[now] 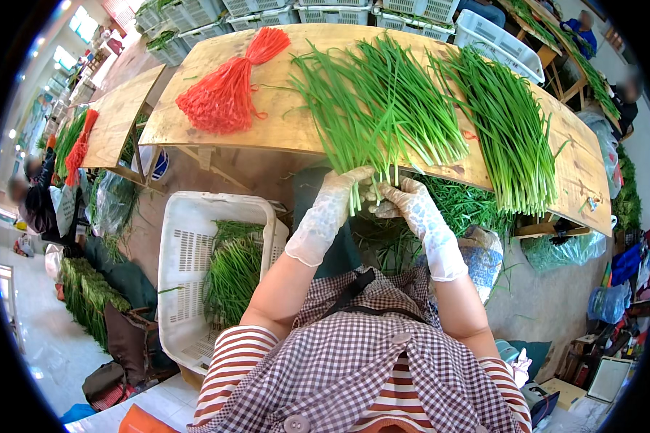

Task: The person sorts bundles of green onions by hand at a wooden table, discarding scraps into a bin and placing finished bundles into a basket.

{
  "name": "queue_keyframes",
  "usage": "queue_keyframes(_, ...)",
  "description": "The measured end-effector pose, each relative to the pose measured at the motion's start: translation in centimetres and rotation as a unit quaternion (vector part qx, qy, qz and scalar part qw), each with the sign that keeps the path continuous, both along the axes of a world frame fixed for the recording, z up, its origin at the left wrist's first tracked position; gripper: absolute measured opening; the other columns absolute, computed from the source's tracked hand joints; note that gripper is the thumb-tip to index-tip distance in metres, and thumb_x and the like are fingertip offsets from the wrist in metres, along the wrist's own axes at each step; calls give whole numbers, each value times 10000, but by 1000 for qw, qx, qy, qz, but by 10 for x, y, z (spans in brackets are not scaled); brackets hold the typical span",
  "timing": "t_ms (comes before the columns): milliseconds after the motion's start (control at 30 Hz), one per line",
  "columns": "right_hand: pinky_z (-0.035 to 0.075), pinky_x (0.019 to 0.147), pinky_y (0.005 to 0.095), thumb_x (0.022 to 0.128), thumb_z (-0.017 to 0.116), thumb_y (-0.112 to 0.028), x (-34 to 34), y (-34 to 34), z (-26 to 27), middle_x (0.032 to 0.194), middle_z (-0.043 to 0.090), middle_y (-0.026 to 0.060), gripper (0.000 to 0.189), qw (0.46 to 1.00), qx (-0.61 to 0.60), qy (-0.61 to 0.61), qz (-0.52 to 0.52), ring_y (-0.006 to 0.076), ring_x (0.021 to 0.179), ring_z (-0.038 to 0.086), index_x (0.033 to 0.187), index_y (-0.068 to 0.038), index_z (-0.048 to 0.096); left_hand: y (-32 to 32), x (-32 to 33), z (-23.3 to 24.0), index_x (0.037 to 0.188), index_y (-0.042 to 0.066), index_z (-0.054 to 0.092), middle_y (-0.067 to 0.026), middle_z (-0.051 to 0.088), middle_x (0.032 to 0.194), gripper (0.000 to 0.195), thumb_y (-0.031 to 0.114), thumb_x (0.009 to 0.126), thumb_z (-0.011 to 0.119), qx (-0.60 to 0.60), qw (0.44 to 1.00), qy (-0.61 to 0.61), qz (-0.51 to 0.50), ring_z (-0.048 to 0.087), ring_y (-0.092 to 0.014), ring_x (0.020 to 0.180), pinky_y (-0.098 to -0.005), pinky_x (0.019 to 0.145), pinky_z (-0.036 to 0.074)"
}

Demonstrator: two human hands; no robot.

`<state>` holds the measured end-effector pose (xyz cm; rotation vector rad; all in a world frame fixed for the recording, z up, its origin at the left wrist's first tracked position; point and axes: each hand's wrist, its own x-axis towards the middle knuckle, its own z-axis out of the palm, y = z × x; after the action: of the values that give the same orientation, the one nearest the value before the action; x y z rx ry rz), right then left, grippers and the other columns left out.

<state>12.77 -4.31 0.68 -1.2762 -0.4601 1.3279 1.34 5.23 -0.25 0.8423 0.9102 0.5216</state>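
My left hand (333, 208), in a thin whitish glove, is closed around the pale stem ends of some green garlic chives (338, 124) at the table's near edge. Close beside it, my gloved right hand (406, 203) has its fingers at the stems of a few more chives (391, 135). The leaves of both lie on the wooden table (298, 124), pointing away from me. A loose pile of chives (411, 103) lies just to the right, and a thicker pile (509, 135) further right. A tied bunch of red plastic strips (222, 92) rests on the left.
A white plastic crate (173, 270) holding chives stands at my left. Green trimmings (460, 203) and a woven sack (479, 254) are under and beside the table's right part. Stacked crates (260, 19) stand behind the table. Other people sit at tables far left and far right.
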Motion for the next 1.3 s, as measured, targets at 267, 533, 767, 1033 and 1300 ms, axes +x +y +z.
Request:
queue_keyframes(267, 501, 635, 295, 884, 486, -301, 0, 1, -10, 853, 632, 167, 391, 991, -40, -128, 4, 196, 708, 624, 1034, 54, 553, 2, -4, -13, 1002, 2, 572, -62, 602, 837, 327, 215, 762, 635, -18, 997, -58, -56, 589, -152, 728, -253, 607, 464)
queue_keyframes(533, 523, 548, 264, 910, 450, -319, 13, -10, -30, 775, 611, 103, 419, 925, -5, -380, -9, 149, 598, 598, 1007, 80, 533, 1, 11, 1, 1006, -25, 563, -111, 608, 885, 292, 166, 788, 597, -58, 991, -67, -99, 598, -202, 779, -317, 688, 497)
queue_keyframes(767, 484, 605, 382, 788, 601, -289, -15, -36, 39, 731, 619, 153, 241, 756, 36, -635, 154, 319, 664, 602, 864, -60, 610, -9, 3, 33, 962, -55, 552, -108, 592, 735, 223, 51, 769, 589, -44, 978, -201, -24, 609, -193, 669, -307, 646, 509)
queue_keyframes(1033, 470, 657, 372, 684, 667, -216, 31, 1, 3, 842, 614, 105, 315, 567, -102, -817, -35, 285, 742, 598, 977, -118, 603, 22, -1, 38, 945, 5, 514, 57, 329, 516, 149, 131, 865, 521, -227, 938, -257, -55, 330, -50, 402, -190, 448, 366)
queue_keyframes(1300, 490, 614, 321, 712, 646, -186, -12, -18, 30, 791, 629, 81, 118, 711, -49, -701, -11, 265, 679, 612, 799, -110, 668, -16, 17, 12, 923, 21, 611, 50, 388, 537, 182, 172, 825, 588, -73, 993, -61, -65, 363, -74, 433, -227, 507, 376)
